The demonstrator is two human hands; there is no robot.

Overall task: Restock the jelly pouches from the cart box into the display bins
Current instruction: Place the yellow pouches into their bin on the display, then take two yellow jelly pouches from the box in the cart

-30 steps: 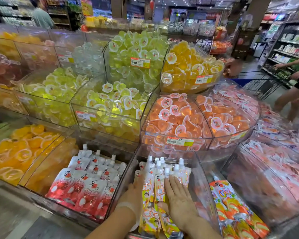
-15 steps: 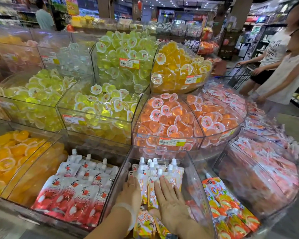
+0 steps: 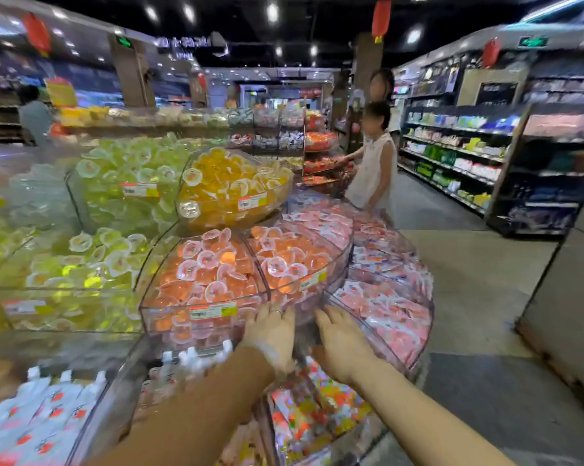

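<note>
White-capped red and white jelly pouches point(image 3: 45, 415) sit packed in the clear bin point(image 3: 92, 428) at the bottom left, and just right of them more pouches with white caps point(image 3: 189, 359) stand upright in the next bin, partly hidden under the left forearm. Moving across, the left hand point(image 3: 272, 334) hangs in mid-air with its fingers spread and relaxed, gripping nothing, its fingertips up near the front wall of the bin of orange jelly cups point(image 3: 210, 274). Beside it, a small gap away, the right hand point(image 3: 342, 344) is out flat too, fingers loose and fanned, nothing in it. Both hands float above and beyond the pouches now, so the capped pouches lie below and to the left of the left wrist, while bright multicoloured pouches point(image 3: 317, 408) lie in the bin right beneath the right wrist. Neither hand touches a pouch. Further right, the curved bin of pink packets point(image 3: 384, 304) wraps round the corner of the display. Beyond that, a child in a pale sleeveless top point(image 3: 373, 169) stands in the aisle, with stocked shelves point(image 3: 452, 156) on the far right.
</note>
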